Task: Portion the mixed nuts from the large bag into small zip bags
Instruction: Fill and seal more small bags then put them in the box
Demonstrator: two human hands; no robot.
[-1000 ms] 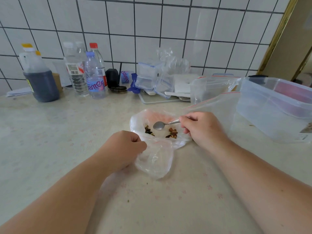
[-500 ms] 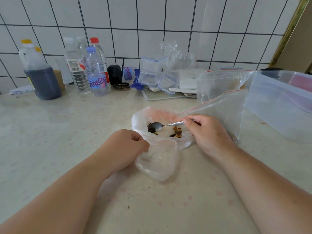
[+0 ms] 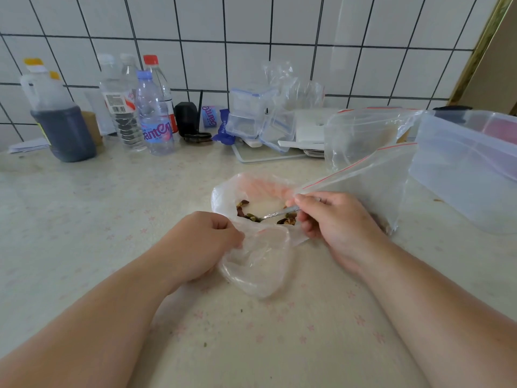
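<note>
Large bag (image 3: 260, 256) | near rim pinched by left hand (image 3: 201, 242) fingers | spoon (image 3: 275, 214) gripped by right hand (image 3: 333, 222) | bowl among nuts (image 3: 246, 212)

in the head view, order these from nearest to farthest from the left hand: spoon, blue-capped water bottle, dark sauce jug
1. spoon: just right of the left hand, in the large bag, held by the right hand.
2. blue-capped water bottle: at the back, up and left of the hand.
3. dark sauce jug: far back left, near the wall.
</note>
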